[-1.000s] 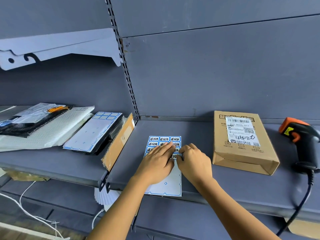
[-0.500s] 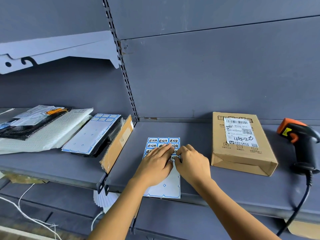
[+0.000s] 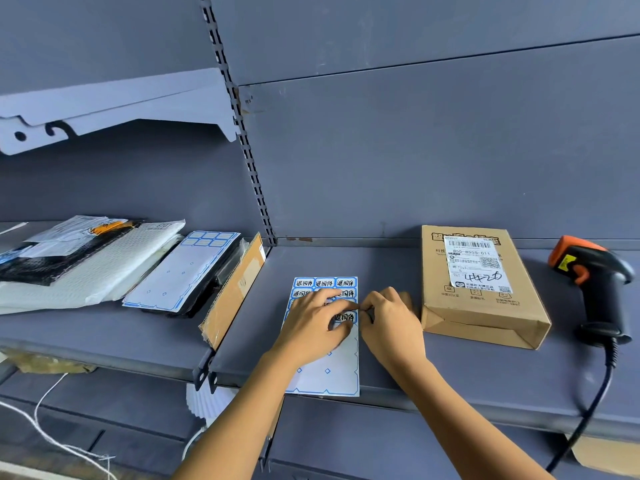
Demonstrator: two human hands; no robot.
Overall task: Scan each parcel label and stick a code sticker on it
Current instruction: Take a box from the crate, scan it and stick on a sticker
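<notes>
Sticker sheet (image 3: pixel 325 375) lies under flat left hand (image 3: pixel 308 327), right hand (image 3: pixel 391 323) pinching its edge, parcel (image 3: pixel 485 317) just beside.

Two slim bare forearms (image 3: pixel 239 414) end in a bare left hand (image 3: pixel 311 327) and bare right hand (image 3: pixel 393 327).

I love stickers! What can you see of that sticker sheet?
The sticker sheet is a white paper rectangle lying flat on the grey shelf, at its front edge. Blue-framed stickers with black characters fill its top rows; below, only empty backing with small blue diamonds remains. The left hand presses on it, while the right hand pinches at its right edge.
</notes>
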